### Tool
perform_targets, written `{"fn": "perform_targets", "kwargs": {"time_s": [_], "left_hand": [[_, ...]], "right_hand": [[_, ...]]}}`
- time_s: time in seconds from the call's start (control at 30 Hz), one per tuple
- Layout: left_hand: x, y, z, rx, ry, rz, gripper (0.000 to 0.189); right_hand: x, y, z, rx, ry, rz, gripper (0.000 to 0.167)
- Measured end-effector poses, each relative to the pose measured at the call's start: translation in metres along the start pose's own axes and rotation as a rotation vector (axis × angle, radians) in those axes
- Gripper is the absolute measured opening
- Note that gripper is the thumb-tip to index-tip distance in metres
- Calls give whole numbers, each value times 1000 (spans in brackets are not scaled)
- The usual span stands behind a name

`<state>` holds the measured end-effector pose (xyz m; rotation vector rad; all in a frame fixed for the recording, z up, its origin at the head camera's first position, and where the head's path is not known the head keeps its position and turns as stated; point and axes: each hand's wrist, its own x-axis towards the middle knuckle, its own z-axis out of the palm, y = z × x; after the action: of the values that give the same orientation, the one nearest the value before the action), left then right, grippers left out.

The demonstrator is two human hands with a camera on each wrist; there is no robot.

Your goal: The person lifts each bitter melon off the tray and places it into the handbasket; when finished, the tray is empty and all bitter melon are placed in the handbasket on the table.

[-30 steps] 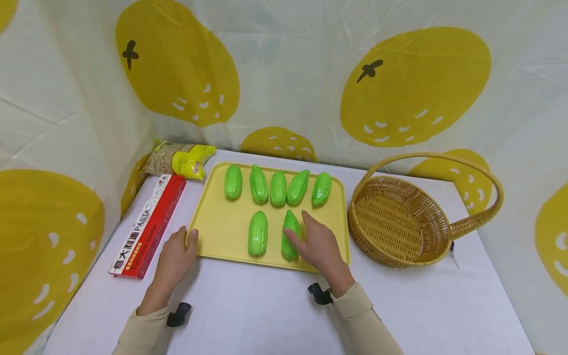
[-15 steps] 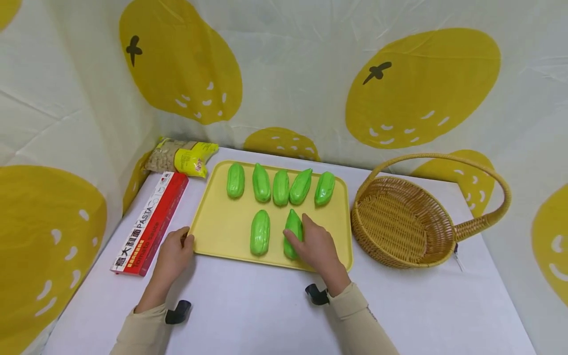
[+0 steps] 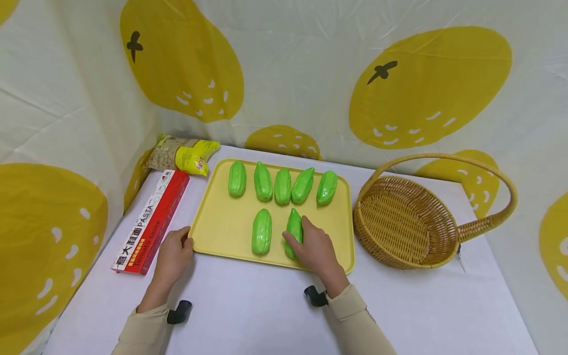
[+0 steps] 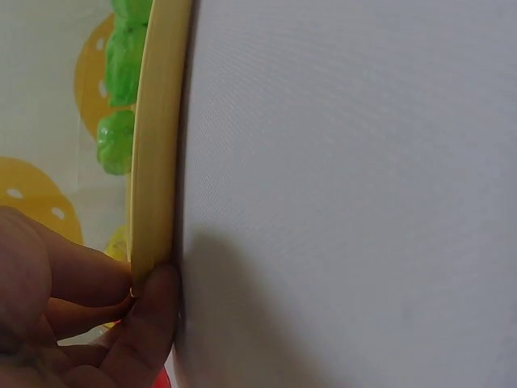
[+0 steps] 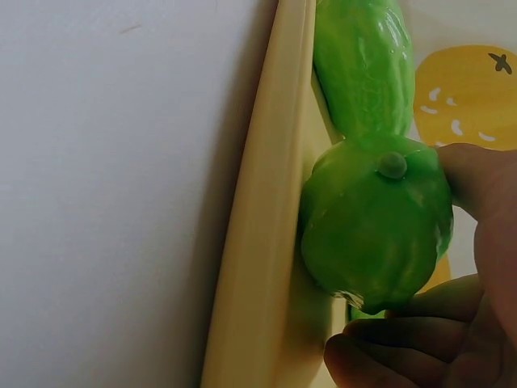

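On a yellow rectangular tray [image 3: 222, 222] lie several glossy green toy cucumbers, five side by side in a back row and two in front. My right hand [image 3: 317, 249] grips the front right cucumber [image 3: 294, 228], thumb on its left side and fingers on its far side. In the right wrist view that cucumber [image 5: 376, 226] shows its blunt stem end, between thumb and fingers. The other front cucumber [image 3: 262, 231] lies just to its left. At the tray's front left corner, my left hand [image 3: 173, 256] pinches the rim [image 4: 157, 162] between thumb and fingers.
A wicker basket [image 3: 361, 236] with a tall arched handle stands right of the tray. To the left lies a red and white pasta box [image 3: 153, 222], with a yellow bag [image 3: 191, 157] behind it. Fruit-printed cloth hangs around the white table.
My right fingers have closed in around the front right cucumber, which stays on the tray. The left hand has drawn its fingers tighter on the tray's corner. The head view has shifted slightly.
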<state>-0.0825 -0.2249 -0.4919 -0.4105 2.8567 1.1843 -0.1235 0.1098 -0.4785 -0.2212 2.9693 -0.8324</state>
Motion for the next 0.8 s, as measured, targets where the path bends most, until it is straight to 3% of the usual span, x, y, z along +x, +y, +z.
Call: {"fn": "perform_targets", "kwargs": {"time_s": [0.8], "left_hand": [[0,0,4,40,42,-11,42]], "right_hand": [[-1,-5,-1,89,0,11,69]]}}
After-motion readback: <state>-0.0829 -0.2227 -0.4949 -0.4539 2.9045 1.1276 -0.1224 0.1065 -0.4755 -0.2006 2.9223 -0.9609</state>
